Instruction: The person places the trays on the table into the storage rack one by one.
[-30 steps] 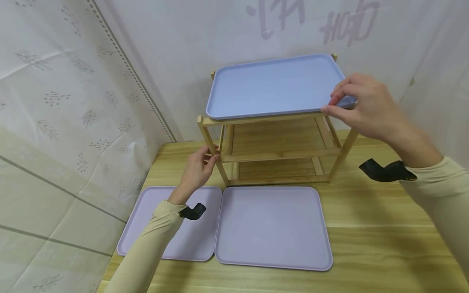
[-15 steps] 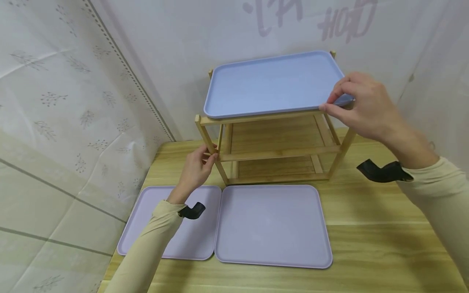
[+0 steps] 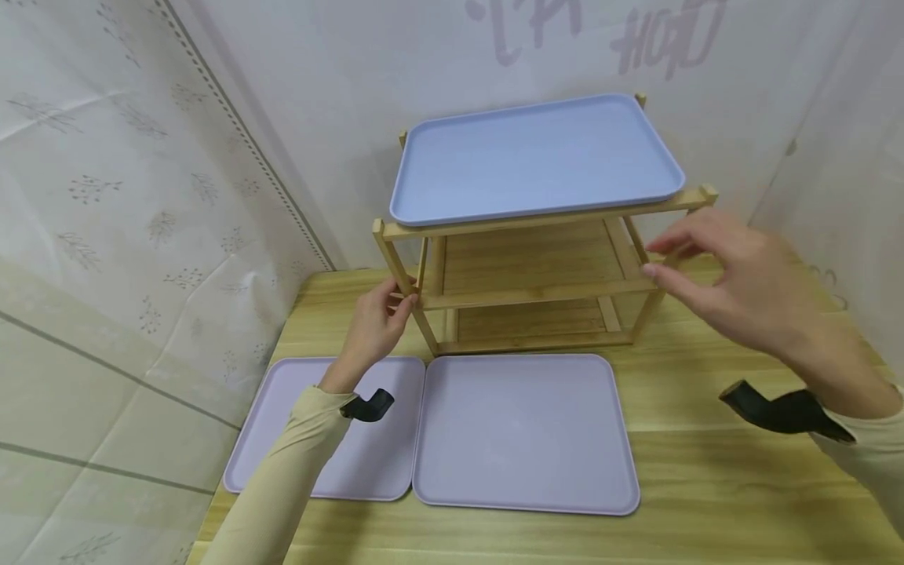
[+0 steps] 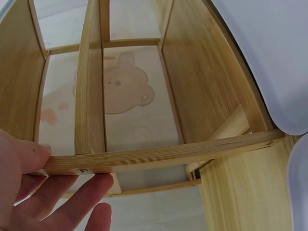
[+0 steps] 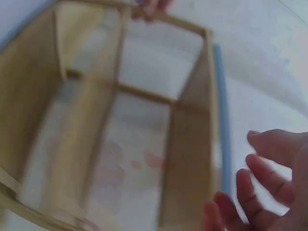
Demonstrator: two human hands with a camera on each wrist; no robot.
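A light-blue tray (image 3: 537,161) lies on the top tier of a wooden three-tier rack (image 3: 544,296). My left hand (image 3: 374,326) grips the rack's front left post, thumb on one side and fingers on the other, as the left wrist view shows of the post (image 4: 159,161). Beside the rack's right front post, lower than the tray, is my right hand (image 3: 741,282), thumb and fingers spread apart with nothing between them. The blurred right wrist view has the loosely bent fingers (image 5: 250,195) close to the blue tray's edge (image 5: 223,120).
Two lilac trays lie side by side on the wood-grain table (image 3: 713,479): one (image 3: 526,435) in front of the rack, the other (image 3: 374,463) partly under my left forearm. A white curtain (image 3: 318,71) hangs behind the rack, and a patterned cloth (image 3: 141,235) covers the left side.
My right hand has let go of the blue tray's front right corner and moved down and to the right. My left hand stays on the post; the tray and rack look unmoved.
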